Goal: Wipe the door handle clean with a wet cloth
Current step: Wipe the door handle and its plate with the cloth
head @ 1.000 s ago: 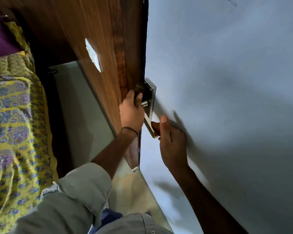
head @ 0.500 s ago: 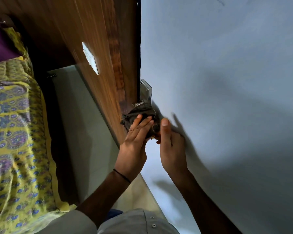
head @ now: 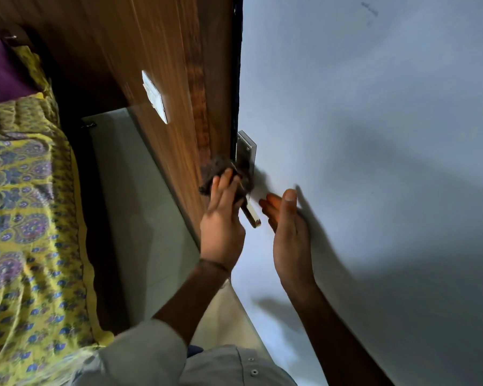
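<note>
The metal door handle (head: 252, 215) sticks out from a silver backplate (head: 246, 147) at the edge of the pale grey door (head: 374, 135). My left hand (head: 222, 218) presses a dark crumpled cloth (head: 218, 169) against the upper part of the handle, fingers stretched over the cloth. The cloth hides where the handle meets the plate. My right hand (head: 289, 232) lies flat against the door face just right of the handle's free end, fingers apart and holding nothing.
A brown wooden panel (head: 156, 51) with a white switch plate (head: 154, 96) stands left of the door edge. A bed with a yellow patterned cover (head: 25, 218) fills the left side. Pale floor (head: 129, 204) runs between bed and wood.
My left hand brought the cloth onto the handle and has slid it up toward the plate, baring the handle's end. My right hand let go of the handle's tip and opened flat on the door.
</note>
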Demonstrator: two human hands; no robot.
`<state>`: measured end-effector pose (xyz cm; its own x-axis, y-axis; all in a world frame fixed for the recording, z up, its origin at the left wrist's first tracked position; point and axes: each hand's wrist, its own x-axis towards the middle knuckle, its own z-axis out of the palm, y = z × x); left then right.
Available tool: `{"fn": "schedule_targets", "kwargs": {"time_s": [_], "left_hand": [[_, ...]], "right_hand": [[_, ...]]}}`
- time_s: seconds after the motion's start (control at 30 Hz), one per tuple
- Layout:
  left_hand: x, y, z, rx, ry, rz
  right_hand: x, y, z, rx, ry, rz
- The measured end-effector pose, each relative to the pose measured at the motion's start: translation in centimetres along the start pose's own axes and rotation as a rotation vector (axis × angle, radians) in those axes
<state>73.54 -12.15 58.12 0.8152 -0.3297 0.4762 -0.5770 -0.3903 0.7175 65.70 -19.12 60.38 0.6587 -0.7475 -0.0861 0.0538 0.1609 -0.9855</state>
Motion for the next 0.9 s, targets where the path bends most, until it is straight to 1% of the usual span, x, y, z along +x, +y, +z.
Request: {"fn": "schedule_targets", "kwargs": {"time_s": [0.07, 0.13, 0.17, 0.23, 0.33, 0.43, 0.5, 0.53, 0.6, 0.67, 0.7, 0.73, 0.77, 0.8, 0.83, 0.87, 0.9], "left_hand": [[2.9, 1.5, 0.1, -0.102, 0.047, -0.215], [5.1, 0.9, 0.4, -0.249, 0.064, -0.470], [5.8, 0.2, 0.3, -0.368, 0.059, -0.596], [5.7, -1.0, 0.1, -0.573, 0.067, -0.773], [3.0, 0.0, -0.1, -0.772, 0.087, -0.862], [-0.4, 2.1, -0.7, -0.904, 0.042, -0.884], [-1.4, 2.4, -1.2, -0.940, -0.005, -0.887], [-1.4, 2.4, -1.6, -0.954, -0.003, -0.892], [-0.7, 1.7, -2.5, -1.009, 0.036, -0.921], [0.2, 0.6, -3.2, -1.050, 0.072, -0.968], [0.5, 0.0, -3.4, -1.043, 0.062, -0.985], [0.5, -0.5, -3.5, -1.032, 0.037, -0.994], [0.2, -0.7, -3.6, -1.026, -0.005, -0.996], [-0.4, -0.7, -3.6, -1.009, -0.063, -1.001], [-1.1, -0.5, -3.5, -0.981, -0.120, -1.004], [-1.9, -0.4, -3.3, -0.911, -0.159, -0.970], [-2.8, -0.5, -2.9, -0.790, -0.189, -0.885]], "right_hand": [[0.6, -0.6, 0.1, -0.029, -0.030, 0.006], [1.2, -0.7, 0.2, -0.088, -0.065, -0.020], [1.2, -0.9, 0.4, -0.100, -0.074, -0.020], [1.4, -0.8, 0.5, -0.133, -0.074, -0.019], [0.9, -0.9, 0.4, -0.154, -0.057, -0.047], [0.1, -0.9, 0.2, -0.200, 0.002, -0.115], [-0.2, -0.9, 0.0, -0.174, 0.045, -0.145], [-0.2, -0.7, -0.3, -0.166, 0.065, -0.166], [-0.5, -0.3, -0.5, -0.165, 0.081, -0.247], [-1.1, 0.8, -0.6, -0.162, 0.100, -0.258], [-1.5, 1.5, -0.6, -0.148, 0.120, -0.201], [-1.9, 2.4, -0.7, -0.129, 0.122, -0.085], [-2.1, 3.2, -0.8, -0.073, 0.097, 0.089], [-2.3, 3.8, -0.9, 0.026, 0.037, 0.283], [-2.6, 4.1, -1.0, 0.162, -0.052, 0.429], [-3.0, 4.5, -1.2, 0.328, -0.136, 0.503], [-3.2, 4.9, -1.3, 0.496, -0.200, 0.533]]}}
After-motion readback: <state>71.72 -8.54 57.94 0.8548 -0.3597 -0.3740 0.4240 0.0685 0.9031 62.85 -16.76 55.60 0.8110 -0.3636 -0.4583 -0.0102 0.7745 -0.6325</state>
